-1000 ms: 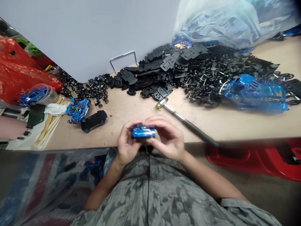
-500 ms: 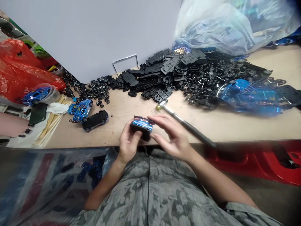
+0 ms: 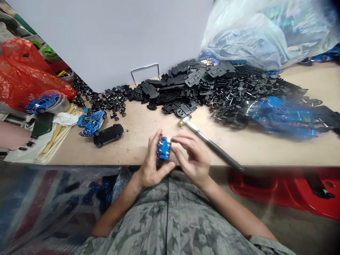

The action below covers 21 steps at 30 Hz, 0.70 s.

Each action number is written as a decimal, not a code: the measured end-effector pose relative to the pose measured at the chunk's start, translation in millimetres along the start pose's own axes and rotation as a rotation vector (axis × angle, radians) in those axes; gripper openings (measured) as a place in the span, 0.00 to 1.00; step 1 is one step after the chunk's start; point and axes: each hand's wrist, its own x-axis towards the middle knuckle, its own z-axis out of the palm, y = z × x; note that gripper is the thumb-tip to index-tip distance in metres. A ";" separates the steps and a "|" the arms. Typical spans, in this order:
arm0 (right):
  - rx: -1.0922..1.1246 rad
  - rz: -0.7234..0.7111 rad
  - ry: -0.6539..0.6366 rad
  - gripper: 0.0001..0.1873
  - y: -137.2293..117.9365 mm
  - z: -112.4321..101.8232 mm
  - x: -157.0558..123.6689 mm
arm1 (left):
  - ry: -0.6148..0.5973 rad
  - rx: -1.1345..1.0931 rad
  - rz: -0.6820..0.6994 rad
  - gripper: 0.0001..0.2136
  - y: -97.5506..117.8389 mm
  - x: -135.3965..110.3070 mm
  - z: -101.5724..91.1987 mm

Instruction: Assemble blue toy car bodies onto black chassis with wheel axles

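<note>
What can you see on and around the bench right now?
Blue toy car: one, blue, in the left hand.
Black toy car: one, black, on the bench left of the hands.
Yellow-marked toy car: one, blue, beside the black car.
Chassis plates: many, black, heaped at the back.
Wheels on axles: many, black, heaped back right.
Car shells: several, translucent blue, far right.
Plastic bag: one, clear, back right.
Red bag: one, red, far left.
Left hand: one, bare, holding the car.
Right hand: one, bare, beside the car.
</note>
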 end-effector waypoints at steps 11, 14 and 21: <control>0.210 0.435 -0.303 0.12 -24.5 -12.0 8.4 | -0.029 0.111 0.074 0.33 7.7 11.7 -25.0; 0.173 0.445 -0.377 0.11 -30.7 -15.3 13.5 | -0.039 0.216 0.128 0.32 10.3 9.1 -24.2; -0.045 0.253 -0.353 0.12 -36.0 -14.2 14.3 | -0.025 0.486 0.275 0.25 12.2 10.4 -22.0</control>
